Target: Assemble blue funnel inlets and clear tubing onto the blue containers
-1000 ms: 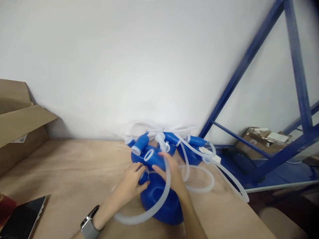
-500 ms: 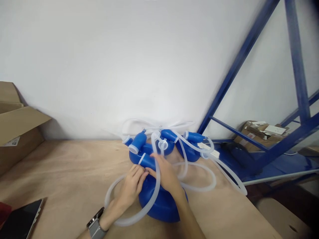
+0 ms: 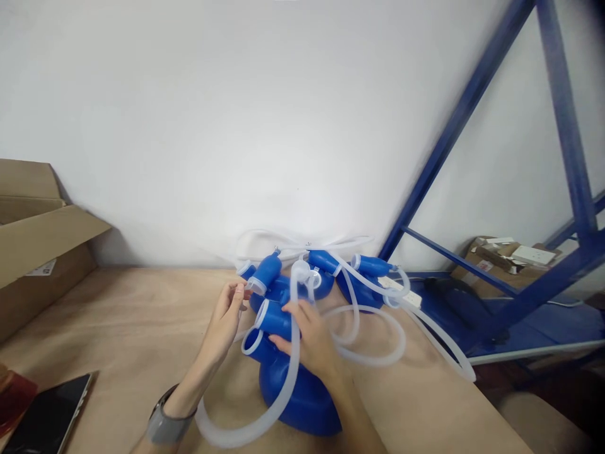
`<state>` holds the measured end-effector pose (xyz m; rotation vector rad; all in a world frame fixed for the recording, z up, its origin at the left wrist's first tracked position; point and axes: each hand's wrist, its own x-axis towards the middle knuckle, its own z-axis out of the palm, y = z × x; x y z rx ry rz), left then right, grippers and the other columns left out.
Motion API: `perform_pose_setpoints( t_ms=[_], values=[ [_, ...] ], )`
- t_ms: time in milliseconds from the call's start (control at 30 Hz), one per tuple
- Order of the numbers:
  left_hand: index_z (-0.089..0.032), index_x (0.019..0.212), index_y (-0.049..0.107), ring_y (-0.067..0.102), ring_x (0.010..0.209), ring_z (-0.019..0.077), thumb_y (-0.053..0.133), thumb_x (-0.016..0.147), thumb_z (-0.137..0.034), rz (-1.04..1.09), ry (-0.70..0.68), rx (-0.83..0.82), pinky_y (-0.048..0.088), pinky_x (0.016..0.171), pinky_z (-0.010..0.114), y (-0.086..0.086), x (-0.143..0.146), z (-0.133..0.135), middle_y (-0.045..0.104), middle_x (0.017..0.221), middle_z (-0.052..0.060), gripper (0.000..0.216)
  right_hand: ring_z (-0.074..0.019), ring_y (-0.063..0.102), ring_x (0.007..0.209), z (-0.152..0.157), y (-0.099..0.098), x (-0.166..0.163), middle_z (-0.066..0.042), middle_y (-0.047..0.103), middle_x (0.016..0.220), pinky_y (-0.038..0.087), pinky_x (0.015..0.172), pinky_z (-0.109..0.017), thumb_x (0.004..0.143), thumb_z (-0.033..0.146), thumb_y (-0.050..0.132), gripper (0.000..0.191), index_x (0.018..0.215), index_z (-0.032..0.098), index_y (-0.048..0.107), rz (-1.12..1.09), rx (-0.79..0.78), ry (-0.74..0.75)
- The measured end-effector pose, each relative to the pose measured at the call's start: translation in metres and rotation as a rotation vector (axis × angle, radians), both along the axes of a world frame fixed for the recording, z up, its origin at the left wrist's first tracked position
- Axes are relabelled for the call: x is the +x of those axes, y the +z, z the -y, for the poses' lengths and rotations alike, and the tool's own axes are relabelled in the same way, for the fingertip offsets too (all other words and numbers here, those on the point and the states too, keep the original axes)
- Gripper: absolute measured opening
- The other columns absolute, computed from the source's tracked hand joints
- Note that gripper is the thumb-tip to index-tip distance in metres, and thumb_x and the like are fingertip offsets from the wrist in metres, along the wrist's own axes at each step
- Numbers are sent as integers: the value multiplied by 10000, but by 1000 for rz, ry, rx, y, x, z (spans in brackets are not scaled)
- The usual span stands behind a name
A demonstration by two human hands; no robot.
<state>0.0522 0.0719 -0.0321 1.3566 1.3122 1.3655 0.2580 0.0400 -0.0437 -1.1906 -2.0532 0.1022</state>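
Observation:
In the foreground a blue plastic bottle (image 3: 302,397) lies tilted on the table, its round neck (image 3: 252,341) open and facing left. My right hand (image 3: 314,337) is closed round a blue cup with a white rim (image 3: 275,317), just above that neck; the thumb is beside the neck. A translucent ribbed hose (image 3: 288,378) loops down in front of the bottle. My left hand (image 3: 227,312) is raised left of the neck, fingers curled toward the thumb, near the rim of another blue cup (image 3: 268,272). Whatever it pinches is too small to name.
More blue bottles (image 3: 359,291) with cups and coiled hoses (image 3: 378,361) stand against the wall. A cardboard box (image 3: 51,252) sits at the left, with a phone (image 3: 51,413) and a reddish object (image 3: 16,400) nearer. A blue metal frame (image 3: 454,132) rises at the right.
My left hand has left the bottle's neck and moved up and left. The neck, hidden by the hands before, now shows open. My right hand stays at the cup.

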Motion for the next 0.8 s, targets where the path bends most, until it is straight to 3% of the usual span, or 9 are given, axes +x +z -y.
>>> perform_pose_setpoints(
  t_ms=[100,200,267,433,600,800],
  values=[
    [-226,1231,619,675,1205,282,319,1059,-683,15,-152,86,509,1063,437,15,1,21,743,1216,105,572,-318,739,1005,5,0,-4,-125,726,1118,636,825,-442,916,422,772,386,1223,228,642,48,244,46],
    [-264,1327,645,636,1276,295,401,1067,-624,-120,-289,325,336,1216,484,18,2,40,738,1302,89,507,-296,759,977,15,11,-8,-120,743,1102,649,788,-403,941,460,734,384,1228,232,622,-30,308,72],
    [-296,1362,640,627,1282,301,444,1061,-606,-168,-280,423,243,1260,505,16,3,46,745,1296,66,474,-284,765,977,23,22,-10,-119,748,1105,654,787,-384,946,481,721,392,1231,233,615,-73,336,72],
    [-295,1363,597,633,1212,284,329,1075,-639,218,-264,153,463,1083,435,19,7,45,688,1331,62,523,-286,750,903,36,39,-17,-131,744,1039,645,692,-385,964,391,709,288,1186,218,651,23,480,20],
    [-271,1523,494,497,1437,313,321,1041,-710,336,-228,56,307,1248,456,24,11,59,608,1494,80,674,-273,745,952,35,34,-25,-120,763,1009,640,706,-367,993,308,659,176,1137,213,692,93,556,81],
    [-363,1686,242,286,1599,337,408,1041,-640,113,-296,102,183,1315,532,16,10,64,353,1733,33,721,-256,732,929,36,28,-25,-107,763,964,614,677,-341,993,323,657,158,1086,213,722,95,591,87]
  ],
)
